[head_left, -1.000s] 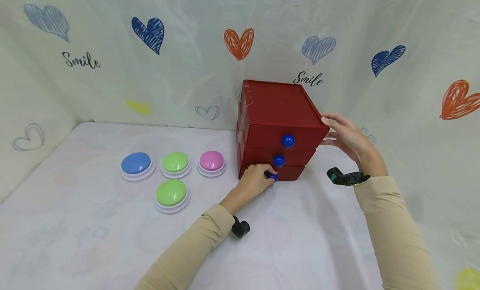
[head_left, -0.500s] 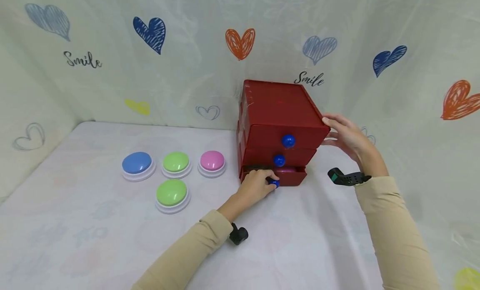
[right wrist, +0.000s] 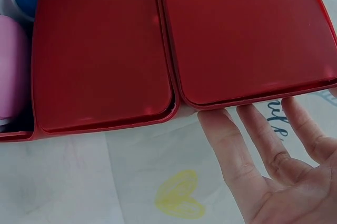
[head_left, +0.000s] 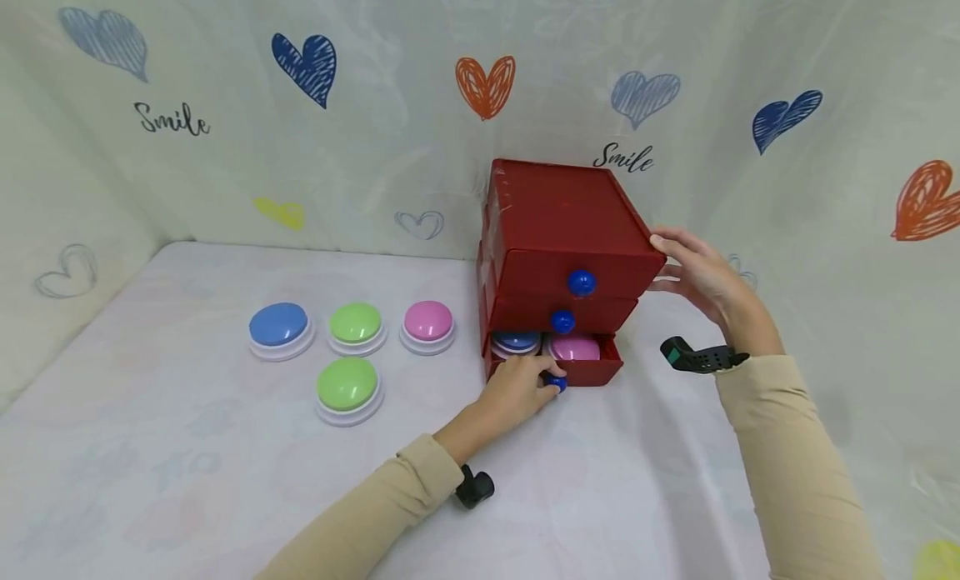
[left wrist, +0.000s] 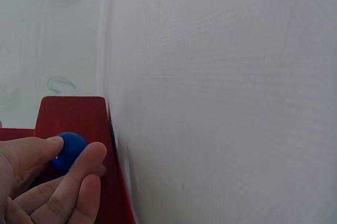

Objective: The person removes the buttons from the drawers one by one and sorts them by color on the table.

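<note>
Left hand [head_left: 521,386] pinches bottom drawer's knob [head_left: 556,382]; two buttons [head_left: 546,345] inside, four outside.

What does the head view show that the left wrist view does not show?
Only the head view shows the four buttons on the table, the blue and pink buttons inside the open bottom drawer, and the right hand against the red box. Only the left wrist view shows fingertips close up. Both show the left hand pinching the knob.
</note>
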